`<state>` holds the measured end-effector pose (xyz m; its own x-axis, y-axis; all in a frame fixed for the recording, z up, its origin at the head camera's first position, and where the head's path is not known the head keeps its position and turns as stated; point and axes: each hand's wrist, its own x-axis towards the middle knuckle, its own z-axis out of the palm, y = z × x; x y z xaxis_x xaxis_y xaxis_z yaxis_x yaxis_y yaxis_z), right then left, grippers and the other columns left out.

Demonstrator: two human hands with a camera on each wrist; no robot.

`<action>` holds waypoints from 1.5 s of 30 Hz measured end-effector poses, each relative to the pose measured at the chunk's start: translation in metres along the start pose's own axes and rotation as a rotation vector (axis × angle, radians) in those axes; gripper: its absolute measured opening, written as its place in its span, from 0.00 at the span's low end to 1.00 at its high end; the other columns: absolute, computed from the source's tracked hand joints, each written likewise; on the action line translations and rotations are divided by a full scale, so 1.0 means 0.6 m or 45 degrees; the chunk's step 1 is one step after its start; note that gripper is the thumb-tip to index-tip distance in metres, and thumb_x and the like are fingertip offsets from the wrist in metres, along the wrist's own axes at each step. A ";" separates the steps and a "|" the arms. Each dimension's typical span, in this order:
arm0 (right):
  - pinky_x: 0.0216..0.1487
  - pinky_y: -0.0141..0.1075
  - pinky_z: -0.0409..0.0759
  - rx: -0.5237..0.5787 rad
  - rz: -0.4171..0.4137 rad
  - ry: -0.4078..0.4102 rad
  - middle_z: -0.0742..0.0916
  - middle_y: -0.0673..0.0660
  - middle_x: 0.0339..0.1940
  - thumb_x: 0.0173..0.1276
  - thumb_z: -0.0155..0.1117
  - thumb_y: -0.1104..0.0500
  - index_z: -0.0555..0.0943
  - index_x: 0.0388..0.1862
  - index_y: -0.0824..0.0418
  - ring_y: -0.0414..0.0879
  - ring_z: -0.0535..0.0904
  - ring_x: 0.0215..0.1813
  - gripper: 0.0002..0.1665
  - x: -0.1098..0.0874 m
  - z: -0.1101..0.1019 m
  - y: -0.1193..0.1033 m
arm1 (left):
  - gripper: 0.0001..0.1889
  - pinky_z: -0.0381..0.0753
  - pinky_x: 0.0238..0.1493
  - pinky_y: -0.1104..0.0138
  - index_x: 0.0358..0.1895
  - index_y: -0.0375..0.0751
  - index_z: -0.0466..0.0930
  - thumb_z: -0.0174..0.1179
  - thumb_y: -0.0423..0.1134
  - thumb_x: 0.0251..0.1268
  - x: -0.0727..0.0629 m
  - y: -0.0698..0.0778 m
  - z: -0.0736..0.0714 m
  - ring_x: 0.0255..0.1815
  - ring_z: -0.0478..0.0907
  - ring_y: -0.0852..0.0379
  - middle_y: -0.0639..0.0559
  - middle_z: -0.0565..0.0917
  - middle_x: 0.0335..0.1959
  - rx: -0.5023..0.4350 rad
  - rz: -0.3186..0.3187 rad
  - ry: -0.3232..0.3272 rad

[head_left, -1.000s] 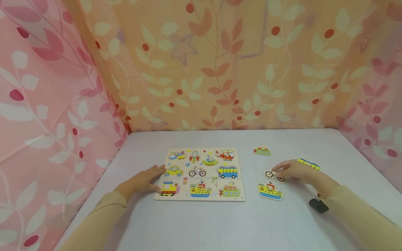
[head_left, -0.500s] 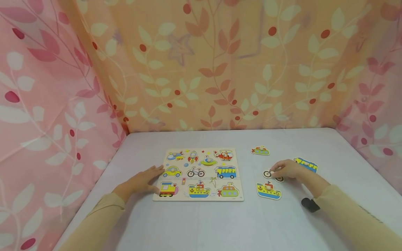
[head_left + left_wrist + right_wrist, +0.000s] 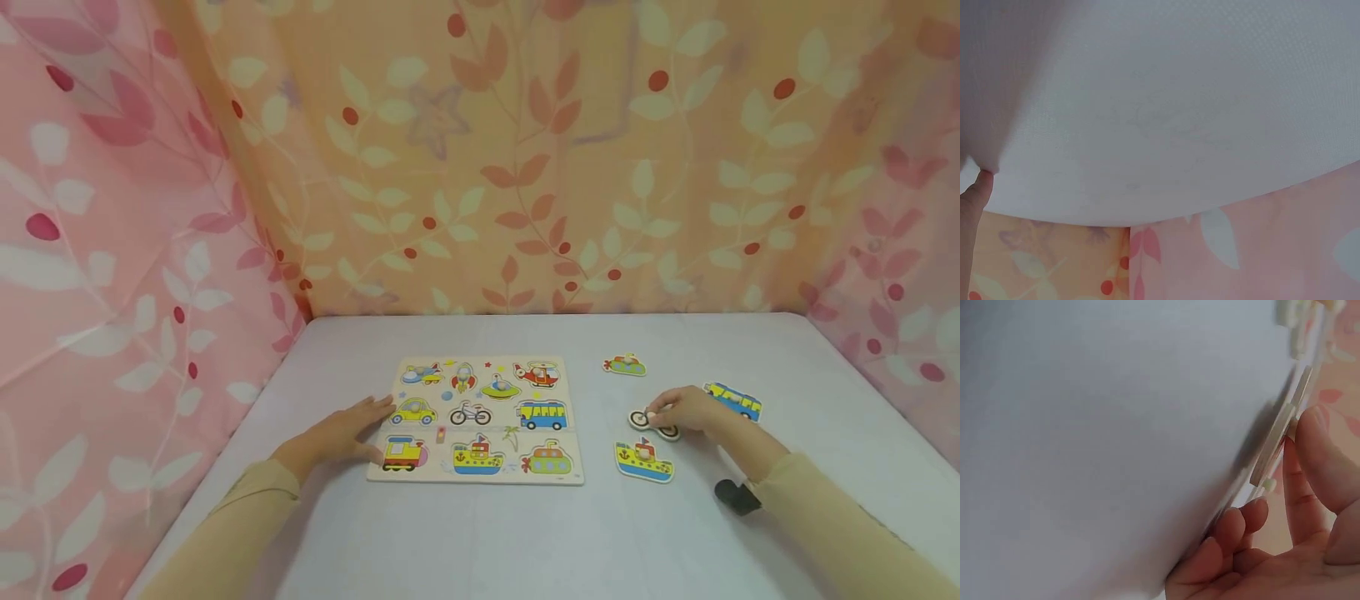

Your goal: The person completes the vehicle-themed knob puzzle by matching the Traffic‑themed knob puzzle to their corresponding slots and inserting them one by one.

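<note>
My right hand pinches the small knob of a bicycle puzzle piece between thumb and fingertips. In the right wrist view the piece shows edge-on, with a shadow on the cloth beside it, and the other fingers are curled below. My left hand rests at the left edge of the wooden puzzle board, fingers loosely extended. On the board is a bicycle picture in the middle row. In the left wrist view only one finger shows, at the white cloth.
Right of the board lie a ship piece, a submarine piece and a bus piece, partly behind the right hand. A black wrist camera sits by the right sleeve. Floral curtains stand behind the white-covered table.
The right hand has taken the bicycle piece slightly up, so its edge now shows. The right forearm has shifted left, baring more of the bus piece. The left hand has stayed still.
</note>
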<state>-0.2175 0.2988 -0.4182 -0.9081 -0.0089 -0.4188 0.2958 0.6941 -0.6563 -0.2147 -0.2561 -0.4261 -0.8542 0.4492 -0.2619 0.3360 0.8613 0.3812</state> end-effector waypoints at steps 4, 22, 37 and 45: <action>0.35 0.39 0.63 0.060 0.011 0.010 0.73 0.56 0.34 0.62 0.72 0.55 0.85 0.42 0.63 0.50 0.66 0.38 0.14 -0.011 -0.003 -0.004 | 0.49 0.51 0.67 0.35 0.75 0.44 0.59 0.70 0.59 0.49 0.005 0.001 0.002 0.76 0.45 0.36 0.44 0.56 0.77 0.011 0.003 0.001; 0.45 0.43 0.72 0.073 -0.083 -0.064 0.78 0.63 0.50 0.62 0.71 0.51 0.83 0.47 0.61 0.55 0.70 0.49 0.19 -0.011 0.019 -0.071 | 0.48 0.50 0.69 0.37 0.75 0.42 0.59 0.70 0.57 0.51 0.002 0.001 0.001 0.77 0.45 0.36 0.46 0.56 0.77 0.023 0.014 -0.011; 0.43 0.42 0.73 0.055 -0.178 -0.085 0.78 0.58 0.43 0.62 0.71 0.54 0.84 0.44 0.59 0.51 0.71 0.44 0.14 0.008 0.066 -0.133 | 0.49 0.50 0.68 0.36 0.75 0.44 0.58 0.69 0.58 0.51 0.007 -0.005 0.005 0.77 0.45 0.37 0.46 0.55 0.77 0.043 0.000 -0.021; 0.47 0.45 0.74 0.063 -0.176 -0.096 0.79 0.59 0.45 0.63 0.71 0.54 0.83 0.46 0.59 0.52 0.72 0.46 0.16 0.011 0.087 -0.160 | 0.49 0.50 0.68 0.36 0.76 0.46 0.58 0.69 0.59 0.51 0.004 -0.003 0.003 0.77 0.44 0.37 0.47 0.55 0.77 0.020 -0.035 -0.021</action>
<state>-0.2364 0.1948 -0.3907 -0.9169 -0.1568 -0.3671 0.1856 0.6466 -0.7399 -0.2165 -0.2561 -0.4290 -0.8566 0.4289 -0.2867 0.3186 0.8769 0.3599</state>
